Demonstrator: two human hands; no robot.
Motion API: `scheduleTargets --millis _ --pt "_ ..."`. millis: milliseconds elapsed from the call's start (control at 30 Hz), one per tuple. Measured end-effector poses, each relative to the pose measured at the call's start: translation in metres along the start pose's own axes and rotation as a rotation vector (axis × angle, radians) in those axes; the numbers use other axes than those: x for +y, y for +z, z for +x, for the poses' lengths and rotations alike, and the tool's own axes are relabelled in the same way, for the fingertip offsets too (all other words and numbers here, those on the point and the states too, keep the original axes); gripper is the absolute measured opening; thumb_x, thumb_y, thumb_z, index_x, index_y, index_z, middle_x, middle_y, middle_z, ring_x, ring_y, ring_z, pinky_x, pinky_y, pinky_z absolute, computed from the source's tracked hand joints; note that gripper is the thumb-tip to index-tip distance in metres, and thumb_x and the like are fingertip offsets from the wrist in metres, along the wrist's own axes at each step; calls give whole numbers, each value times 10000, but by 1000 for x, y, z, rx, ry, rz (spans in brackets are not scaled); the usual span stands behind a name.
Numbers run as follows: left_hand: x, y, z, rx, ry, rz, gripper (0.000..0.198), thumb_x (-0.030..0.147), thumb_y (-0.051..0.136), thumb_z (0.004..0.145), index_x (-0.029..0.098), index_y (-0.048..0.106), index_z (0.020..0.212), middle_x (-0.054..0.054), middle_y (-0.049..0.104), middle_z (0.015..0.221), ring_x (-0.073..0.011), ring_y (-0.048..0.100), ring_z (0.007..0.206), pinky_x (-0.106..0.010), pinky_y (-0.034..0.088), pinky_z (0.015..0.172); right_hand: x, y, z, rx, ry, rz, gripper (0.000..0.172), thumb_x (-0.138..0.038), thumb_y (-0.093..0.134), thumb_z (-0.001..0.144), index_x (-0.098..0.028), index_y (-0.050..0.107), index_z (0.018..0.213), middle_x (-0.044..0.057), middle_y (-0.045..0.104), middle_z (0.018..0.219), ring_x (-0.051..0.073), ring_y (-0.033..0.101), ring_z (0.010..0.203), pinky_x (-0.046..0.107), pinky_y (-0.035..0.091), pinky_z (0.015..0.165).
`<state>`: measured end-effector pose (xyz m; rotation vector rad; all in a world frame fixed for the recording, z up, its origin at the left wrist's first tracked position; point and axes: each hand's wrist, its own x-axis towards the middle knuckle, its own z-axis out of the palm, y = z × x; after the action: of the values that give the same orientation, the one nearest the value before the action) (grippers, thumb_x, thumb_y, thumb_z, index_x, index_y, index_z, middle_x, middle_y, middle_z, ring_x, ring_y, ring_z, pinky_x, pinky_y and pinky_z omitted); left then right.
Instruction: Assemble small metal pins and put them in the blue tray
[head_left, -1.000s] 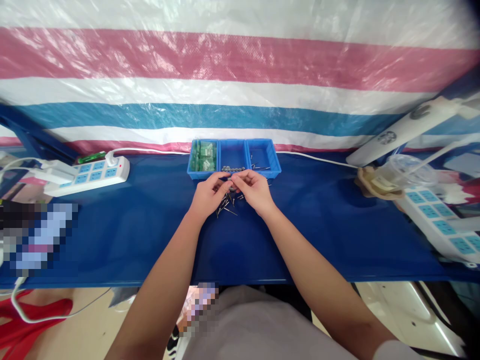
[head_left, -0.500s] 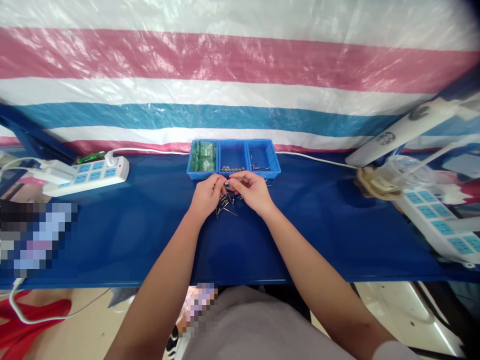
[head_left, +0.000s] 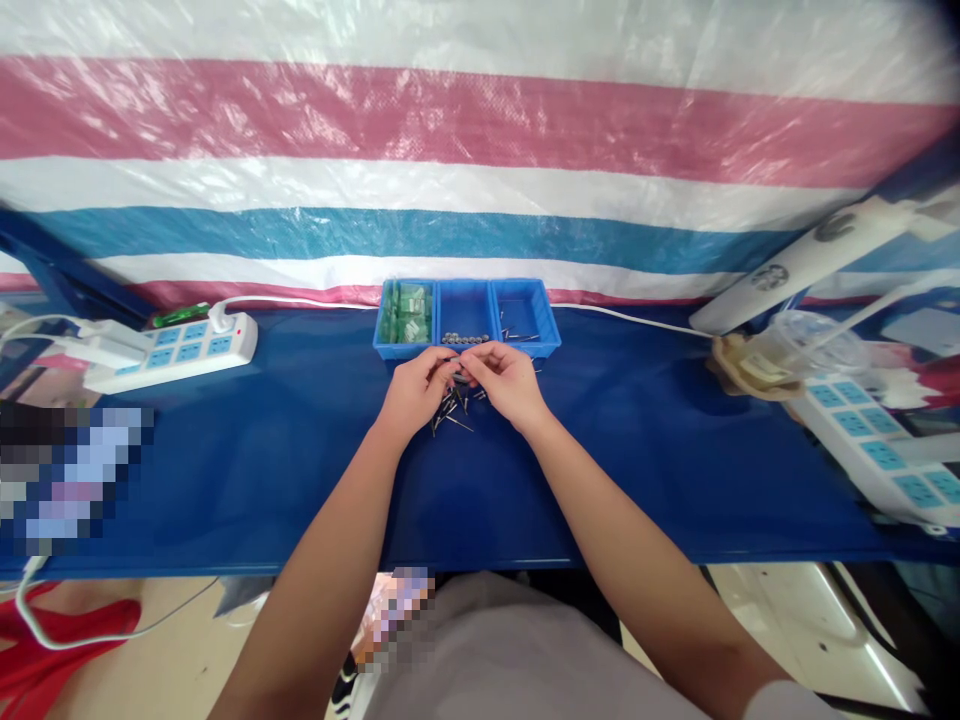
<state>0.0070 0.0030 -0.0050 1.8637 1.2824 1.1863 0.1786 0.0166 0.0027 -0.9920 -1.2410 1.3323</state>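
My left hand (head_left: 417, 392) and my right hand (head_left: 507, 382) meet fingertip to fingertip just in front of the blue bins. Both are closed in a pinch around something small and greyish, mostly hidden by the fingers; I cannot make out its kind. Below the fingertips, a loose pile of thin, dark and silvery metal pins (head_left: 448, 408) lies on the blue table (head_left: 480, 500). The left bin (head_left: 381, 345) contains green packets (head_left: 414, 312). Small round silver parts (head_left: 466, 339) line the front of the middle bin, and a few thin metal pieces (head_left: 517, 337) lie in the right one.
A white power strip (head_left: 176, 350) with plugs stands at the left, near a pixelated screen (head_left: 86, 475). At the right are a plastic cup (head_left: 810, 345), another power strip (head_left: 877, 440) and a white cylindrical post (head_left: 795, 265). Striped sheeting (head_left: 480, 120) hangs behind.
The fingertips have shifted slightly and come closer together, covering more of the small piece between them. The bins and the pile stay as they were.
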Motion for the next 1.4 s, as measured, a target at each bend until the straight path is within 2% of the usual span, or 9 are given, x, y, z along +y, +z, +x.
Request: scheduleTargets --millis 133,233,467,600,767,900,1200,1267,1400 --pt "2 -2 -1 0 -5 40 292 426 511 1027 190 669 963 23 679 681 -117 645 591 -238 510 646 -1 1 -1 -22 3 16 418 -549 855 711 -190 723 883 24 738 747 158 682 684 300 564 637" --pt "2 -2 -1 8 -11 40 304 440 514 1026 192 679 968 23 673 675 -118 644 596 -239 505 643 -3 1 -1 -24 5 20 410 -535 861 710 -194 729 895 27 746 772 156 684 694 298 563 632" --pt "-3 2 -1 61 55 2 330 400 677 941 223 670 1220 33 682 727 -101 598 595 -230 509 649 -6 -2 1 18 -3 9 405 -555 834 738 -188 725 872 7 712 699 121 608 589 288 527 599" --pt "-7 3 -1 79 65 -5 231 355 652 957 227 703 1142 22 678 759 -100 598 610 -232 501 643 -6 -1 0 15 16 16 413 -564 836 730 -192 719 863 10 715 704 132 620 606 304 544 627" --pt "-7 2 0 66 46 11 209 370 612 977 209 690 1086 18 679 743 -118 634 629 -246 506 658 -4 0 1 -3 8 17 430 -569 848 710 -192 718 870 15 721 714 137 629 612 304 545 616" --pt "-1 -1 0 44 14 29 226 399 567 1000 200 674 997 36 644 652 -116 619 577 -242 491 637 -2 1 0 -16 -8 5 448 -576 852 698 -195 720 892 15 728 737 135 631 615 304 554 619" --pt "4 -3 -1 19 -11 88 337 468 521 1016 191 666 890 25 639 622 -124 597 565 -247 461 605 -3 2 0 -33 26 -13 437 -571 844 713 -198 741 916 22 740 763 147 658 667 306 570 642" --pt "3 -2 -1 34 -18 74 326 474 537 1007 193 682 930 19 655 655 -125 607 586 -249 473 619 -3 2 0 -28 21 -20 441 -583 838 716 -200 746 916 26 742 769 151 657 668 310 568 643" --pt "1 2 -1 67 22 17 317 430 637 959 218 660 1193 20 690 768 -111 613 634 -238 501 659 -4 1 0 21 5 -50 431 -598 814 740 -192 753 873 25 725 724 144 623 625 301 539 614"
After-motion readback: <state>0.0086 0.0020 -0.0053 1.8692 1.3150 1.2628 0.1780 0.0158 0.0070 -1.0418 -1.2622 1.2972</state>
